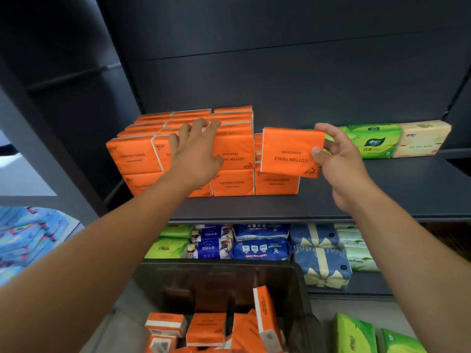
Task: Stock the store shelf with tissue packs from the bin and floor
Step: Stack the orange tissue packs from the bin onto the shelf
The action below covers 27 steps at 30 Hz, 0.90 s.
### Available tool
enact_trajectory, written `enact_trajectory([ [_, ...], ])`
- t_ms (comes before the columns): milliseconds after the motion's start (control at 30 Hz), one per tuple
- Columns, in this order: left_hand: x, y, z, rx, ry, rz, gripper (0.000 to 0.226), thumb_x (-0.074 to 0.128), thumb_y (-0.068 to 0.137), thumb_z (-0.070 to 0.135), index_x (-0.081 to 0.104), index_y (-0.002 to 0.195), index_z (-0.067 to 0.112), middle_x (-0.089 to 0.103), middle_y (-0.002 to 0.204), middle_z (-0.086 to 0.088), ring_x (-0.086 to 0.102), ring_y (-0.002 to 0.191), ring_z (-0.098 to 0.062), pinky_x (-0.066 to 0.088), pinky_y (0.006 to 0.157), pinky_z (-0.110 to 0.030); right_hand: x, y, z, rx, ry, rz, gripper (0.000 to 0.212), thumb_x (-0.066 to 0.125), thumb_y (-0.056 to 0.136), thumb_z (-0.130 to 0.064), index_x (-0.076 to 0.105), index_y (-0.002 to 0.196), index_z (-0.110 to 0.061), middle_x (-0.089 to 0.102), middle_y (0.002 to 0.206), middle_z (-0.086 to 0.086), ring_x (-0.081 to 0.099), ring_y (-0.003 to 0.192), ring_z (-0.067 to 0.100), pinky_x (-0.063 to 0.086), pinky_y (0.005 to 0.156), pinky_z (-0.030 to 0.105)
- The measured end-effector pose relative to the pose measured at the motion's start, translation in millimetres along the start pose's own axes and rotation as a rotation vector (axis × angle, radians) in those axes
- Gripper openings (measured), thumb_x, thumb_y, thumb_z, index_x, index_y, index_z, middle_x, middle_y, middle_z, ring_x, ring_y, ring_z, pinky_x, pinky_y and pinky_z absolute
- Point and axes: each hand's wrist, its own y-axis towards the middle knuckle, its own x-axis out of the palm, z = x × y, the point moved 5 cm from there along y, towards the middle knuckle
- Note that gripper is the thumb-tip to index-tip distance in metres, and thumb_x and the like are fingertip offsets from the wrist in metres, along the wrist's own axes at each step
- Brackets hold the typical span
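My right hand (339, 161) pinches an orange pack (290, 151) upside-down, lengthwise along the shelf (369, 194); my left hand (196, 154) presses the stack (135, 154), fingers spread

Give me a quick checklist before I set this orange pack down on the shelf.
1. Grip: right hand pinches the held pack by its right edge: ok.
2. Stack steadied: left hand rests on the orange stack: ok.
3. Landing spot on the bottom pack beneath: hidden, cannot tell.
4. Print upright: reads upside down, not ok.
5. Room to the right: bare shelf before the green pack: ok.
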Motion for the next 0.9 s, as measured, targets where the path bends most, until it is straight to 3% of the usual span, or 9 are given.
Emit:
enact_trajectory([
  [200,5.6,-16.5,0.9,0.023,0.048,0.048,0.067,0.066,0.082,0.04,0.038,0.142,0.029,0.036,0.145,0.0,0.031,0.131,-0.031,0.024,0.104,-0.049,10.9,49.5,-19.2,-0.129,-0.116,0.076,0.044,0.045,0.097,0.008,0.057,0.126,-0.023,0.058,0.115,-0.004,0.058,0.079,0.002,0.048,0.052,0.013],
  [367,15.4,-28.2,-0.9,0.068,-0.002,0.037,0.068,0.064,0.083,0.044,0.036,0.143,0.028,0.034,0.144,0.002,0.03,0.129,-0.029,0.023,0.104,-0.046,21.2,101.8,-11.7,-0.099,-0.178,0.083,0.044,0.044,0.097,0.006,0.054,0.123,-0.028,0.057,0.121,-0.005,0.062,0.09,0.007,0.056,0.06,0.025],
  [733,40.1,-55.7,-15.1,0.098,-0.077,0.064,0.063,0.061,0.087,0.048,0.035,0.143,0.035,0.026,0.15,0.005,0.021,0.137,-0.024,0.016,0.108,-0.046,63.3,185.3,36.7,-0.046,-0.205,0.124,0.049,0.04,0.088,0.011,0.055,0.106,-0.032,0.062,0.111,-0.002,0.063,0.084,0.011,0.047,0.047,0.021],
  [900,49.4,-57.0,-19.8,0.095,-0.09,0.072,0.058,0.058,0.088,0.046,0.039,0.141,0.034,0.031,0.148,0.004,0.025,0.137,-0.025,0.02,0.107,-0.049,64.2,200.1,54.9,-0.101,-0.234,0.173,0.046,0.043,0.087,0.012,0.055,0.108,-0.028,0.064,0.1,-0.006,0.063,0.086,0.01,0.055,0.071,0.028],
])
